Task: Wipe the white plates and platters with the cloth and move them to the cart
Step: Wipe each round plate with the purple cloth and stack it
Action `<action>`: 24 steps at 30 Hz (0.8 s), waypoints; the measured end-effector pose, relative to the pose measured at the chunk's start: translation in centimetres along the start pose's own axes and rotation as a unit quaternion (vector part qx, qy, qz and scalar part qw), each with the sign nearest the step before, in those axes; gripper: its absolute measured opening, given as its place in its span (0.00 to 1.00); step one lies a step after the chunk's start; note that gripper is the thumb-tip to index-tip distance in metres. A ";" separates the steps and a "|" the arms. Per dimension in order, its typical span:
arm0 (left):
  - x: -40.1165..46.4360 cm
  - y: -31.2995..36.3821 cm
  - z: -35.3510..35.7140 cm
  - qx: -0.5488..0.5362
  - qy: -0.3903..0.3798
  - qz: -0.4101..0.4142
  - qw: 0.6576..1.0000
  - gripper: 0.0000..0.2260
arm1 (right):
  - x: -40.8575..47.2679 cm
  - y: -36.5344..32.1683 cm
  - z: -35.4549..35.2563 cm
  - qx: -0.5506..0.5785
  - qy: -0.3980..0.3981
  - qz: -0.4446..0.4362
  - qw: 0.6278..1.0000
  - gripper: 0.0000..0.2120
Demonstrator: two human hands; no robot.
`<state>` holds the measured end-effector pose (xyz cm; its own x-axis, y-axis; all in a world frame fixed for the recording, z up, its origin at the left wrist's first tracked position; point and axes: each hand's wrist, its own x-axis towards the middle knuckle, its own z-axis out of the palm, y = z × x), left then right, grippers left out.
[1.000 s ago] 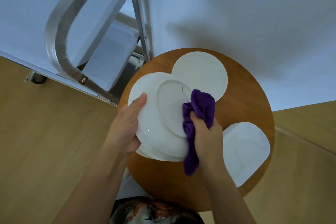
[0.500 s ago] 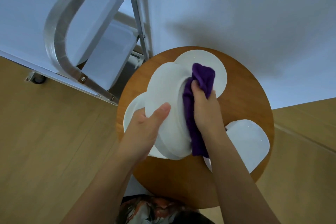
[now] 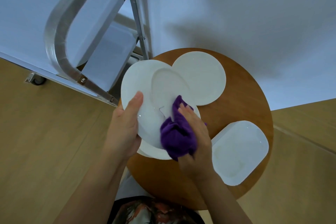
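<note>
Head view shows my left hand (image 3: 125, 129) gripping the rim of a white oval platter (image 3: 145, 100), thumb across its face, tilted up over the round wooden table (image 3: 245, 100). My right hand (image 3: 196, 132) holds a bunched purple cloth (image 3: 174, 136) pressed to the platter's lower part. Beyond my right fingers lies a round plate (image 3: 201, 78); right of them, a rounded rectangular platter (image 3: 240, 152). Beyond my left hand, the metal cart (image 3: 60, 49) holds white trays (image 3: 98, 16).
</note>
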<state>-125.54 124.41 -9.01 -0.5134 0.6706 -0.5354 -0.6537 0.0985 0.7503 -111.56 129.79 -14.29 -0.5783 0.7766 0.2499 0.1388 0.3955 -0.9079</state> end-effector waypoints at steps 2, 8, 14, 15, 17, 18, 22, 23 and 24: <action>0.1 -0.1 -0.4 0.001 -0.006 0.021 1.000 0.14 | 0.2 0.1 -1.0 0.058 0.015 0.159 0.985 0.16; -0.8 0.7 -0.8 0.199 -0.051 0.073 0.976 0.16 | 3.7 0.6 -3.9 0.205 0.147 0.424 0.870 0.05; -1.4 0.7 3.3 0.753 -0.233 0.179 0.588 0.22 | 7.8 -3.0 -6.5 0.374 0.037 0.374 0.848 0.16; -1.0 0.8 3.7 0.786 -0.257 0.184 0.531 0.24 | 8.2 -3.0 -6.9 0.346 0.016 0.394 0.851 0.19; -0.3 0.7 4.0 0.824 -0.284 0.194 0.451 0.25 | 8.3 -2.5 -7.6 0.271 0.002 0.447 0.853 0.21; -0.1 0.4 4.0 0.834 -0.294 0.195 0.425 0.25 | 8.1 -2.0 -8.0 0.238 0.007 0.466 0.852 0.16; 0.3 -0.1 2.3 0.835 -0.263 0.170 0.452 0.32 | 6.8 -0.3 -8.5 0.201 0.072 0.502 0.838 0.07; 0.6 0.3 1.8 0.816 -0.238 0.160 0.502 0.37 | 6.4 0.1 -8.5 0.213 0.086 0.505 0.832 0.08; 1.0 0.7 1.2 0.793 -0.197 0.168 0.552 0.39 | 6.0 0.2 -8.4 0.227 0.099 0.505 0.827 0.09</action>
<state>-125.86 126.10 -8.54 -0.0928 0.9240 -0.3709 0.9101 0.2298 0.3449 -108.20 138.66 -10.16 -0.2018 0.6815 -0.7035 0.1292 -0.6935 -0.7088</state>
